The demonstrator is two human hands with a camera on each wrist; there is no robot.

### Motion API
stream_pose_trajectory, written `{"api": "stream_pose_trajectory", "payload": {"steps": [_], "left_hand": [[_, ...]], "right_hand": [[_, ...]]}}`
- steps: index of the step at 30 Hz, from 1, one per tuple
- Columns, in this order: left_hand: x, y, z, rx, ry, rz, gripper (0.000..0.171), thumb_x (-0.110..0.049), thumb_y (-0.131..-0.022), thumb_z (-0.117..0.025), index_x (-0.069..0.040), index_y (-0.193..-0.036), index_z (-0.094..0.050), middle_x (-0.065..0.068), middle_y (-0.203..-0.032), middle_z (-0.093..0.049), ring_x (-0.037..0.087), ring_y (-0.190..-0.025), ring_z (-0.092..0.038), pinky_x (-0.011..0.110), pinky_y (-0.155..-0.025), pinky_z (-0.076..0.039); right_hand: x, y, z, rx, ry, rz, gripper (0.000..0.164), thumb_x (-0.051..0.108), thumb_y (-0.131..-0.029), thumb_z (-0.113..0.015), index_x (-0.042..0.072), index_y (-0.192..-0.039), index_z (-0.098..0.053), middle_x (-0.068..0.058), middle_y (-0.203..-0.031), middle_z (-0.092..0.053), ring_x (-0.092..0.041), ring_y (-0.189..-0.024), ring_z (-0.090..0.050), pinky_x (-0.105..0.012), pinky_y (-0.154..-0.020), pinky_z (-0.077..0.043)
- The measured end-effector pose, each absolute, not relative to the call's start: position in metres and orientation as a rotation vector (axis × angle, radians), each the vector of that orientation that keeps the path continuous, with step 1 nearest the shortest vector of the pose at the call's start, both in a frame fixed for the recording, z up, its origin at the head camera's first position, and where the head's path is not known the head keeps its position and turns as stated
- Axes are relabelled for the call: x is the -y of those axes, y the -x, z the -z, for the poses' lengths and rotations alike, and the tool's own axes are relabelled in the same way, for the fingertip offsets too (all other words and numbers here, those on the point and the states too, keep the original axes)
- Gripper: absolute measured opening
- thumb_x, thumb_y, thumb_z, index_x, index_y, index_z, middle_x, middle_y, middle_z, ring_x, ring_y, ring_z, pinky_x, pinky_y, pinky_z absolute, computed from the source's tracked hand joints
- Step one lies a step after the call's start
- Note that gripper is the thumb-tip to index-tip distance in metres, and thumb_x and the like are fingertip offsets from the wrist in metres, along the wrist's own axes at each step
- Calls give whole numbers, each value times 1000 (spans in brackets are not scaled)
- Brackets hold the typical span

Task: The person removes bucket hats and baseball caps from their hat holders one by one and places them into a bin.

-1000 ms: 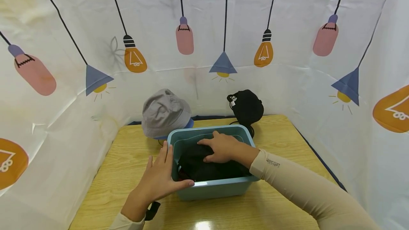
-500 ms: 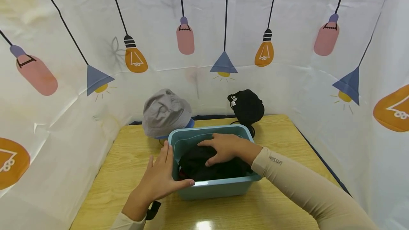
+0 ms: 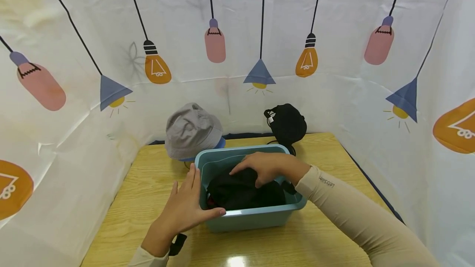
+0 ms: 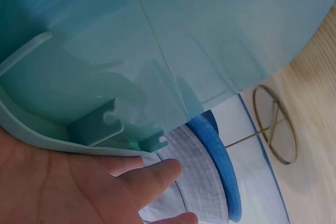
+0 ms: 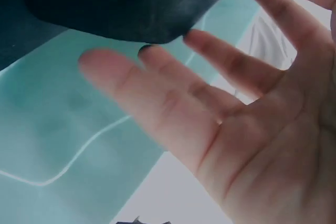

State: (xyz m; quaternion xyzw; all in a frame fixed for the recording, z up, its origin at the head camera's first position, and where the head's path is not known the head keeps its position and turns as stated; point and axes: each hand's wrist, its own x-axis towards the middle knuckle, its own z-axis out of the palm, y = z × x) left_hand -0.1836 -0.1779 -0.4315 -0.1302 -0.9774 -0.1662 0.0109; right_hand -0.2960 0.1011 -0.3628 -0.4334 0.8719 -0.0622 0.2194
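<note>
A teal plastic bin (image 3: 256, 221) stands on the table with a black cap (image 3: 237, 193) inside. My left hand (image 3: 187, 205) lies along the bin's left front corner, fingers spread and straight, thumb on the front rim. The left wrist view shows the palm (image 4: 68, 187) against the rim's underside. My right hand (image 3: 263, 167) reaches over the bin's right side, down at the cap. In the right wrist view, its fingers (image 5: 157, 98) are loosely extended, fingertips right at the dark cap's edge (image 5: 126, 9). A bit of red shows at the cap's left.
A grey bucket hat (image 3: 193, 131) with blue beneath it sits behind the bin's left corner. Another black cap (image 3: 287, 123) lies behind the right corner. The wooden table (image 3: 148, 201) meets a white curtain (image 3: 237, 106) printed with lamps.
My right hand has shifted slightly right and its wrist has risen, baring more of the cap and the bin's right inside. The left hand stays in place.
</note>
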Motion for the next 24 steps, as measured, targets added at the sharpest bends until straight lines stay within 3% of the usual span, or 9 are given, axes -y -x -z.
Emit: {"api": "stream_pose_trajectory", "payload": {"steps": [4,14,24], "left_hand": [[178,183,431,3044,404,521,140,-94,-73,-57,2,-164,-15,19,-174,-4,39,-156,-27,80,-115,-18],[178,183,432,3041,397,515,140,-95,-72,-57,1,-165,-15,17,-174,-3,37,-156,-27,78,-116,-18],[179,184,433,3043,421,534,143,-100,-70,-50,1,-164,-15,17,-174,0,37,-157,-25,78,-116,-17]], "right_hand": [[-94,296,371,-2390,1252,146,82,14,-84,-87,44,-151,-50,11,-156,-50,-17,-146,-44,-47,-120,-39],[-72,287,400,-2341,1235,-24,82,22,-81,-91,47,-149,-52,9,-151,-52,-13,-140,-47,-39,-116,-43],[-58,295,415,-2302,1182,-61,89,27,-80,-92,52,-151,-45,7,-151,-51,-15,-140,-48,-43,-115,-45]]}}
